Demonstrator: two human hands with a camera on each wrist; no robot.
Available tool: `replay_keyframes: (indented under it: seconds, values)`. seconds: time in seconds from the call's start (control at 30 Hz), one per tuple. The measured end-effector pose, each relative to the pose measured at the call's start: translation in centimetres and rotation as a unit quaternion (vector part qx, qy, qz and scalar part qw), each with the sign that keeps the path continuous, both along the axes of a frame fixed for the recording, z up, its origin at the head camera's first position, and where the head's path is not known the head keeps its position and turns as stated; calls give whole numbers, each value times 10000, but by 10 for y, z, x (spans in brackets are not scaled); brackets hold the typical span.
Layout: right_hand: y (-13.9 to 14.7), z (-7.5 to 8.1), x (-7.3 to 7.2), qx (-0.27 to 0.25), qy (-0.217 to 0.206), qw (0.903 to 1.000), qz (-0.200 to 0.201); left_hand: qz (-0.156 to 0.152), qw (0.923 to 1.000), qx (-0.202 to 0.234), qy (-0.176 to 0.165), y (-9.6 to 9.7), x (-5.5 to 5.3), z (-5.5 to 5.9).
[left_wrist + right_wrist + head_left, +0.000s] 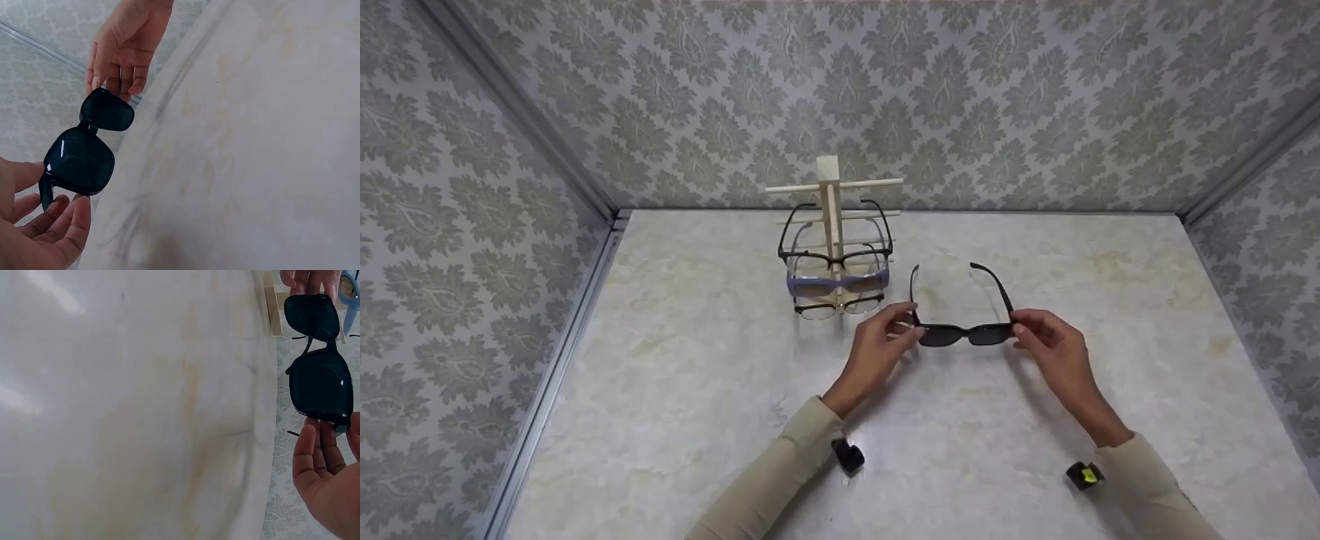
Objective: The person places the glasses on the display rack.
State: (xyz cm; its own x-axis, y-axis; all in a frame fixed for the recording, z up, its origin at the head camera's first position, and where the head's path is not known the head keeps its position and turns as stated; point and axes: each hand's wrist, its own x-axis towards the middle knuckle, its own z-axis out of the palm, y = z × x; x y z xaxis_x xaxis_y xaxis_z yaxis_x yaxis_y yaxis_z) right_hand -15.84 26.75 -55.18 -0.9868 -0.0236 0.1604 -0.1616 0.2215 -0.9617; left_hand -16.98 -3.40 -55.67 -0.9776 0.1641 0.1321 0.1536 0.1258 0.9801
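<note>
A pair of black sunglasses (988, 334) is held up between both hands, its arms unfolded and pointing away from me. My left hand (877, 346) pinches the left hinge corner of the frame between thumb and fingers. At the opposite corner, my right hand (1054, 349) pinches the frame in the same way. The dark lenses (84, 160) face the left wrist camera, with the left hand (48, 225) at the nearer end. In the right wrist view the sunglasses (320, 385) span from the right hand (332, 478) up to the left fingers.
Left of the sunglasses stands a wooden display rack (829, 169) with crossbars. It carries black-framed glasses (855, 259), purple sunglasses (802, 286) and a lower pair of dark-rimmed glasses (816, 310). The pale marbled table (697, 360) meets patterned walls (960, 97) at its edges.
</note>
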Motion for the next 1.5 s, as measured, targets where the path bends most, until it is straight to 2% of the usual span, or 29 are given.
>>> replay_keyframes:
  seconds: [0.23,0.47,0.77,1.0,1.23,1.5]
  values:
    - [-7,5,7,59,96,9999,108,-11,9999,20,113,-10,9,5]
    - [-11,13,12,105,198,9996,143,-38,9999,0,107,-17,17,15]
    - [-17,23,20,65,412,9989,218,-32,9994,-74,323,-23,23,26]
    - [-19,32,25,17,616,9976,327,-29,9991,11,427,-26,27,37]
    - [-20,41,29,-92,618,9977,279,-18,9988,-146,474,-29,31,47]
    - [-22,52,33,-220,814,9960,297,-42,9979,-251,592,-31,33,61]
